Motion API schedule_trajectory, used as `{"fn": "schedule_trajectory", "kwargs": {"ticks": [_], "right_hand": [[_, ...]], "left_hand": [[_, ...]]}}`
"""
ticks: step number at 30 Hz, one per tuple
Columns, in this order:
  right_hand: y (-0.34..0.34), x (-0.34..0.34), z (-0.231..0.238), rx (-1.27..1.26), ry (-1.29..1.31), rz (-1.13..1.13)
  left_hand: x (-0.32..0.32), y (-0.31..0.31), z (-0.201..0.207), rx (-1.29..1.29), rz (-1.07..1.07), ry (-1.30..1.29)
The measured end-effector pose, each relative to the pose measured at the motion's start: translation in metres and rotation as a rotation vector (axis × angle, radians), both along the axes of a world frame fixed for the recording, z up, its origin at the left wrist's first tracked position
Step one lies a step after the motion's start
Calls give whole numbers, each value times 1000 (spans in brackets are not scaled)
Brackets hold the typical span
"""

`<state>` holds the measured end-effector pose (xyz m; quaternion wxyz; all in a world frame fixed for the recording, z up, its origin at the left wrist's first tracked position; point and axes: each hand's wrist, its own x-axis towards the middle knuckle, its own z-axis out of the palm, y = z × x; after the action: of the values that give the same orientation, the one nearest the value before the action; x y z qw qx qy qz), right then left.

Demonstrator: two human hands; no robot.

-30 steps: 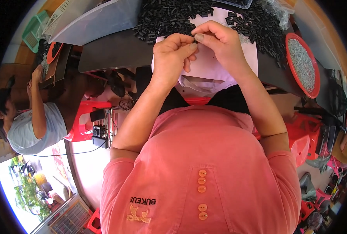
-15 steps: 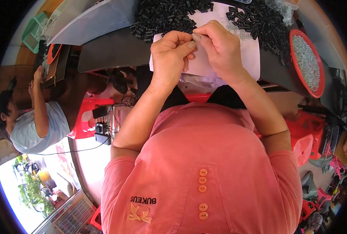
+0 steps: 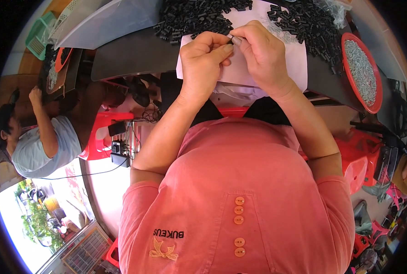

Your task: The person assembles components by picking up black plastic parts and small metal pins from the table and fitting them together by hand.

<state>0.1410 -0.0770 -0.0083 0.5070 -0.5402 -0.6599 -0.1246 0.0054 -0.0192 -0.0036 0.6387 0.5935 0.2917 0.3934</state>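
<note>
Over a white sheet of paper (image 3: 244, 75) on the dark table, my two hands meet fingertip to fingertip. My left hand (image 3: 202, 57) is closed in a pinch on a small black plastic piece (image 3: 231, 41), mostly covered by the fingers. Thumb and forefinger of my right hand (image 3: 265, 57) are pressed together right beside that piece; what they hold is too small to make out. Just beyond the hands lies a heap of short black tube-like pieces (image 3: 190, 20). Small silvery metal parts (image 3: 283, 35) are scattered on the paper past my right hand.
A second heap of black pieces (image 3: 311, 27) lies at the right. Beside it, a red bowl (image 3: 377, 98) holds many small metal parts. A translucent plastic bin (image 3: 107, 27) stands at the left. Farther left, a person (image 3: 43, 141) sits at another work surface.
Both hands have shifted slightly up and right, still together. The black piece now shows between the fingertips. The other person's hand has drawn back from the orange container.
</note>
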Motion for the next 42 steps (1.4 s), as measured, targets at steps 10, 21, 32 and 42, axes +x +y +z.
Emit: {"fn": "schedule_trajectory", "kwargs": {"ticks": [10,21,32,42], "right_hand": [[0,1,-2,-26,11,88],[-5,0,1,-80,155,75],[0,-4,-8,83,-113,-144],[-6,-10,-8,25,-207,-165]], "left_hand": [[-2,3,-1,-15,-33,-26],[-3,10,11,-176,-96,-99],[-4,11,7,-160,-150,-101],[-4,10,6,-123,-186,-29]]}}
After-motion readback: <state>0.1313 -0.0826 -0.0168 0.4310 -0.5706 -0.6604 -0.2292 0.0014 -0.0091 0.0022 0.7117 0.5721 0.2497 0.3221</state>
